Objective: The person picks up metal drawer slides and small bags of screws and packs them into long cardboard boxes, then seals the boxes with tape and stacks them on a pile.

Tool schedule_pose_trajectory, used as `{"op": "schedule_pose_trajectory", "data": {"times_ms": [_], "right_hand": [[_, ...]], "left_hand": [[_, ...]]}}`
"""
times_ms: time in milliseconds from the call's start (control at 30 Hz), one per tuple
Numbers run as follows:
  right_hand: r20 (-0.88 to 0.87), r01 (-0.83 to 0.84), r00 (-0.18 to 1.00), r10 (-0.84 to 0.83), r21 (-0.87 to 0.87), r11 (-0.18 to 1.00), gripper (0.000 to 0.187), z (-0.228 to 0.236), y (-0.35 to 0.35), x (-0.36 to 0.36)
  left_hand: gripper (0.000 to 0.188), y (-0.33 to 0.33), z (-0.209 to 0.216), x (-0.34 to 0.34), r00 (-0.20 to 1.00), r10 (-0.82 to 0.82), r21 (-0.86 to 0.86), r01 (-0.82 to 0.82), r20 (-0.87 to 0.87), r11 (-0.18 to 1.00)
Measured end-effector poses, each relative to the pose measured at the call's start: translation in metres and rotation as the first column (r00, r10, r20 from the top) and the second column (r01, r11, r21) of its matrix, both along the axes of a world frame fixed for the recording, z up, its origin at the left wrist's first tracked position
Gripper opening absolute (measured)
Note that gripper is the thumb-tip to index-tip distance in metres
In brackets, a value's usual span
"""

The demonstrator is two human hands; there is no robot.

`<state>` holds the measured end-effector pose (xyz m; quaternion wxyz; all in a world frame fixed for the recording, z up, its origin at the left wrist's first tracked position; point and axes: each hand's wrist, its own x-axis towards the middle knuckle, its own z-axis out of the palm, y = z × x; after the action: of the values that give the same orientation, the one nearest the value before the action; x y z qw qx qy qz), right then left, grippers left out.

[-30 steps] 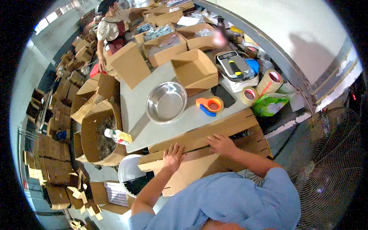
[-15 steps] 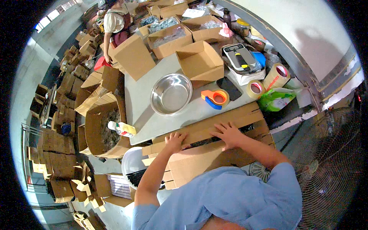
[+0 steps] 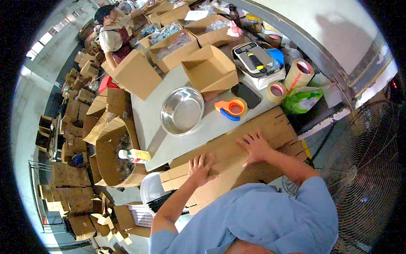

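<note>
Both my hands lie on top of a brown cardboard box [image 3: 230,167] at the near edge of the grey table [image 3: 148,131]. The long flaps lie down over its top. My left hand [image 3: 201,170] rests toward its left end, fingers spread and slightly blurred. My right hand [image 3: 255,148] lies flat farther right, fingers apart. Neither holds anything. Just beyond the box, an orange and blue tape dispenser [image 3: 221,106] sits on the table. A round metal bowl [image 3: 181,111] stands to its left, and a dark phone [image 3: 246,95] lies beyond it to the right.
An open cardboard box [image 3: 210,70], a scale [image 3: 249,51], tape rolls [image 3: 299,74] and a green packet [image 3: 301,101] occupy the table's far and right sides. A white bottle [image 3: 134,155] is at left. A large fan [image 3: 363,173] stands at right; a co-worker [image 3: 114,38] is far left.
The gap between the box's top flaps has closed under my hands. My left hand has shifted slightly right and toward me. The whole view has also turned a little.
</note>
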<state>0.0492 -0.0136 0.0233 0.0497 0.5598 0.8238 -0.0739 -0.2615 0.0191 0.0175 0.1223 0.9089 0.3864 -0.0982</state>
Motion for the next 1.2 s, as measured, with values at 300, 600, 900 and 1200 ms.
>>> {"op": "schedule_pose_trajectory", "data": {"times_ms": [300,600,900,1200], "right_hand": [[-0.066,0.064,0.995,-0.070,-0.091,0.994,0.078,-0.011,0.040,-0.005],[-0.023,0.159,0.986,-0.164,-0.142,0.977,0.045,0.007,0.156,-0.025],[-0.279,0.145,0.889,-0.364,-0.582,0.800,0.034,0.084,0.127,0.031],[-0.164,0.320,0.879,-0.447,-0.490,0.811,0.034,0.075,0.096,0.021]], "left_hand": [[0.071,-0.003,-0.008,0.056,0.987,-0.159,0.101,0.155,0.032,0.983],[0.062,0.000,-0.010,0.085,0.970,-0.186,0.116,0.170,0.154,0.979],[0.062,-0.002,-0.009,0.104,0.947,-0.237,0.169,0.203,0.219,0.965],[0.057,-0.013,-0.006,0.108,0.953,-0.222,0.122,0.200,0.207,0.972]]}}
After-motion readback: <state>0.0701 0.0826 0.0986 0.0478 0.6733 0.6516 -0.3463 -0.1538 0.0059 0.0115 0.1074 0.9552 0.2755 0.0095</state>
